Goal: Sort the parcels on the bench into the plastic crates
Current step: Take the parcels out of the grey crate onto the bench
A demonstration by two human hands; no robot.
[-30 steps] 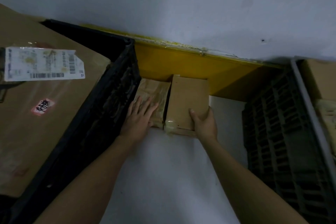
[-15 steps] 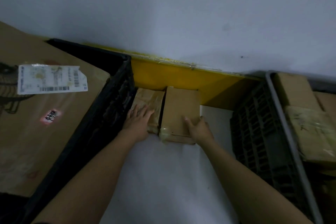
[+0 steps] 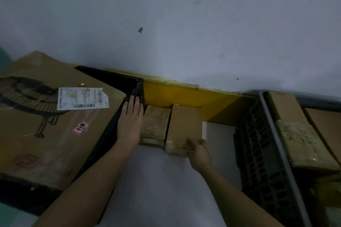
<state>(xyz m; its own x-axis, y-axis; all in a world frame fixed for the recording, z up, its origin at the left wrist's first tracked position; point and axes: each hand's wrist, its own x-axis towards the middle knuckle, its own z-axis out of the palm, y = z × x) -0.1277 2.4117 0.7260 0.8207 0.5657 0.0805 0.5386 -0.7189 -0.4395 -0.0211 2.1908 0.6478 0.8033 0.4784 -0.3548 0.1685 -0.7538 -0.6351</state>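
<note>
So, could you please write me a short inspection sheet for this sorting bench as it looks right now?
Surface: white bench top, bare strip between two crates.
Job's things: taped parcel and plain brown parcel side by side against the yellow backboard; black crate holds a large labelled carton; grey crate holds several parcels.
Clutter: nothing seen.
Grippers: left hand flat on the black crate's wall; right hand grips the brown parcel's near corner.
Cables: nothing seen.
Surroundings: plain grey wall.

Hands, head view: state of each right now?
Left hand: open, flat against the black crate.
Right hand: fingers gripping the plain cardboard parcel.
</note>
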